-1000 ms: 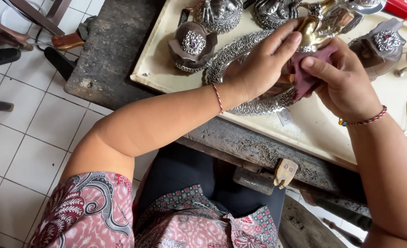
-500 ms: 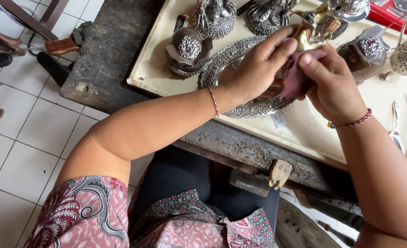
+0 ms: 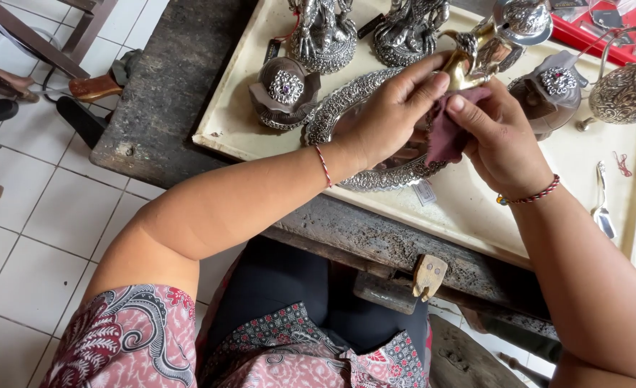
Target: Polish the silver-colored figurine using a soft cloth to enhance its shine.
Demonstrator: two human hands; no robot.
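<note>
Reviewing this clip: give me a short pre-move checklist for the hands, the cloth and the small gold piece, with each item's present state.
1. Left hand has the small gold piece at its fingertips: ok, thumb and fingers pinch it.
2. Right hand has the dark red cloth: ok, pinched between thumb and fingers, pressed to the piece.
3. Piece held above the cream tray: ok, over the oval silver dish.
4. Whole piece visible: not ok, hands and cloth hide most of it.
5. Neighbouring silverware apart from the hands: cannot tell; the silver teapot sits close behind the piece.
6. Spoon out of the way: ok, lying at the tray's right side.
</note>
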